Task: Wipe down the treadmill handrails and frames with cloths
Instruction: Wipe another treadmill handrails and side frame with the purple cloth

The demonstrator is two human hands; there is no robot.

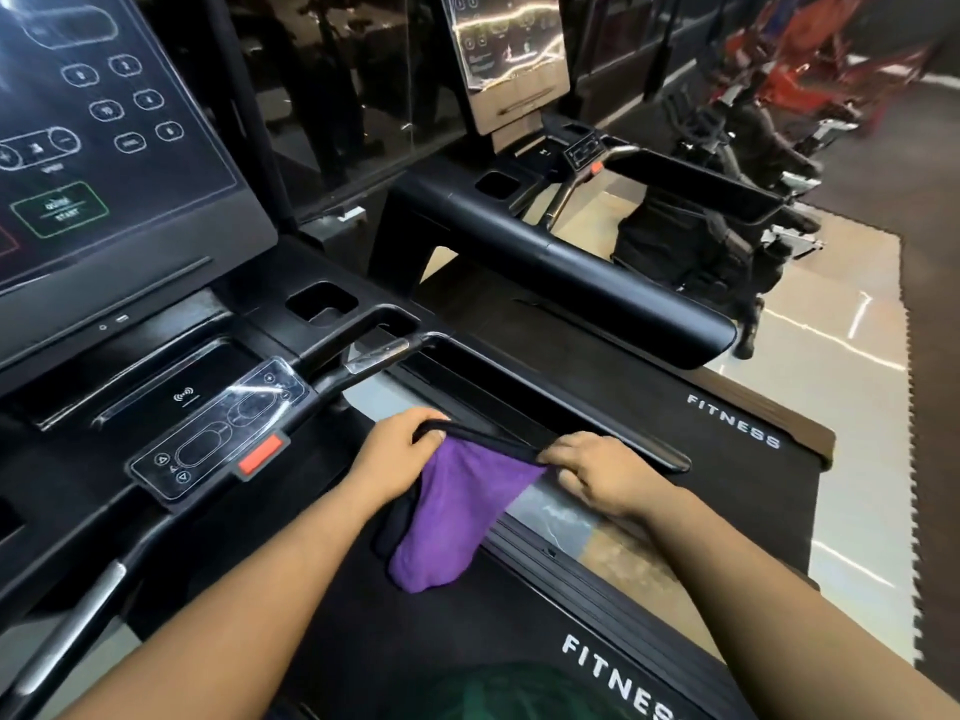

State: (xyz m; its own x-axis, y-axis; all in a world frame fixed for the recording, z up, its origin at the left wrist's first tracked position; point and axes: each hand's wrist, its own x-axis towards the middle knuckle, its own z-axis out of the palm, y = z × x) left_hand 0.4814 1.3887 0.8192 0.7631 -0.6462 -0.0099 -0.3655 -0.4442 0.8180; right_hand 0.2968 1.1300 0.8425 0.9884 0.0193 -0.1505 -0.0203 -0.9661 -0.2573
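Purple cloth (457,517) — pinched by left hand (400,444) and right hand (597,475) | handrail (561,428) behind | red stop tab (261,453) left

Treadmills standing on the gym floor

The near treadmill (597,662) stands on a dark rubber mat (857,511) with a toothed right edge; the far treadmill (571,262) and beige floor (841,272) lie beyond.

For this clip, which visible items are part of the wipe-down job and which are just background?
In use: purple cloth with black edge, left hand, right hand, black right handrail.

Background: red stop button, touchscreen console, neighbouring black treadmill.
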